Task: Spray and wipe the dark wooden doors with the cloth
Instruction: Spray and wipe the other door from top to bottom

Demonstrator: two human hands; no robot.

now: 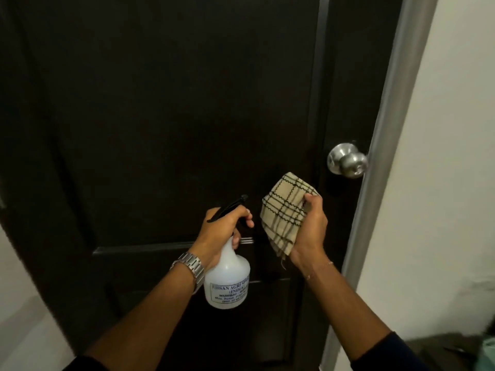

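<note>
I see a pale plastered wall (455, 156) filling the 3 o'clock side, edged by a grey metal frame (388, 129) running from 1 toward 6 o'clock. Another pale wall patch (18, 303) sits at 8 o'clock. Lighting is dim. Dark, blurred furniture (452, 352) lies at 5 o'clock.

The door (174, 116) is dark wood with a smooth, low-sheen finish, its raised mouldings catching a faint gleam. The knob (347, 160) is brushed silvery metal, softly glossy. The door frame (396, 108) looks like smooth grey painted metal. The cloth (285, 210) is beige woven fabric with dark checked lines, matt, frayed at one corner. The spray bottle (227, 279) is translucent white plastic with a black plastic trigger head. The watch band (188, 266) is shiny linked metal.
</note>
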